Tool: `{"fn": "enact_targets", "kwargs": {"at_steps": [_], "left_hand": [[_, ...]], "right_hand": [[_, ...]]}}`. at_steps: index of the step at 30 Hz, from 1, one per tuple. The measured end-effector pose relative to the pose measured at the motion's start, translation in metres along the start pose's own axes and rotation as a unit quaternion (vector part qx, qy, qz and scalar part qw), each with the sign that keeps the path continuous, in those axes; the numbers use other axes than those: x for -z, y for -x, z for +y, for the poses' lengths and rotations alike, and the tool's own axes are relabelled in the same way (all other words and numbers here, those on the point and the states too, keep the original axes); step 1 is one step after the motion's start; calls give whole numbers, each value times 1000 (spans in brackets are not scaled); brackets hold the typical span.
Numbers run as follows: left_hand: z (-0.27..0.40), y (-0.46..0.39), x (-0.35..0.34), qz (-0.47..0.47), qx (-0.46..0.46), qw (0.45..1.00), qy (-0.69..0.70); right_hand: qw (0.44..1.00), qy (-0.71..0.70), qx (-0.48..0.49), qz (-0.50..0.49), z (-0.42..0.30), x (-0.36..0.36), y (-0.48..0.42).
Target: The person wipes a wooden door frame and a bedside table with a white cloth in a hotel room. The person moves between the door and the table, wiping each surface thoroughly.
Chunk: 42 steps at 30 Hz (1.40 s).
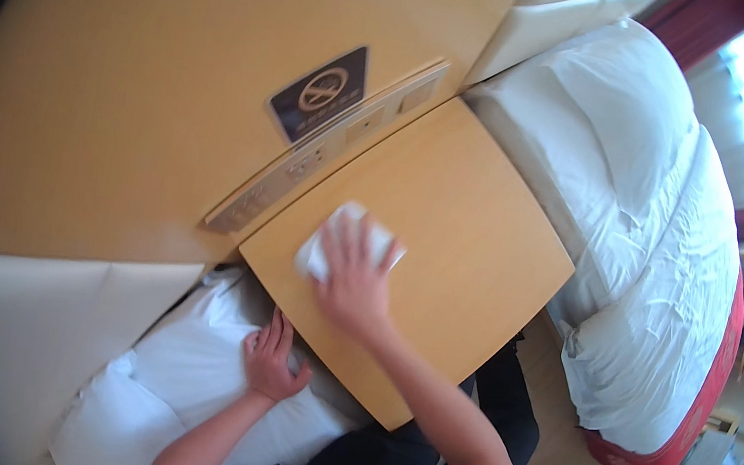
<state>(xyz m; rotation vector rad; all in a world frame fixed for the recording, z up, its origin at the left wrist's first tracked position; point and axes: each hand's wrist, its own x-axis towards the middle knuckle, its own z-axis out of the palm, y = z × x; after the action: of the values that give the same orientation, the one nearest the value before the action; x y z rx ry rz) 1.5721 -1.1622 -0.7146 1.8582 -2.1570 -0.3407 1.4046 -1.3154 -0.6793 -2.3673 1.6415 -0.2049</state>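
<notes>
A folded white cloth [311,252] lies flat on the wooden top of a bedside table [483,213]. Spread over the cloth, my right hand [354,280] presses it down towards the table's left part; the hand is slightly blurred. My left hand [277,359] holds nothing and has its thumb apart from the fingers. It is on the white bedding [217,354] of the near bed, with its fingertips at the table's left edge. I cannot tell whether those fingertips touch the table.
Behind the table, a panel of sockets and switches [326,153] runs along the wooden wall [148,91] under a no-smoking sign [321,91]. A second bed [610,181] with rumpled white bedding and a red runner [641,460] stands to the right. Between lies the floor [554,368].
</notes>
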Motion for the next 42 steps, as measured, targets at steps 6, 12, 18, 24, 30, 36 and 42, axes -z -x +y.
{"fn": "enact_targets", "kwargs": {"at_steps": [6, 12, 18, 24, 30, 36, 42], "left_hand": [[1, -3, 2, -5, 10, 1000, 10], [1, -1, -2, -12, 15, 1000, -8], [3, 0, 1, -9, 15, 1000, -15], [4, -4, 4, -12, 11, 1000, -15], [5, -4, 6, -6, 12, 1000, -11], [5, -5, 3, 15, 3, 1000, -1], [8, -2, 5, 29, -1, 1000, 4]], "right_hand": [[984, 75, -115, 109, 133, 8, -132], [982, 33, -177, 64, 215, 39, -184], [981, 30, -176, 73, 226, 42, -156], [976, 57, -199, 69, 249, 42, -91], [964, 53, -258, 38, 276, 60, -1], [955, 78, -278, 67, 296, 44, 68], [951, 71, -295, 60, 257, 32, 92]]}}
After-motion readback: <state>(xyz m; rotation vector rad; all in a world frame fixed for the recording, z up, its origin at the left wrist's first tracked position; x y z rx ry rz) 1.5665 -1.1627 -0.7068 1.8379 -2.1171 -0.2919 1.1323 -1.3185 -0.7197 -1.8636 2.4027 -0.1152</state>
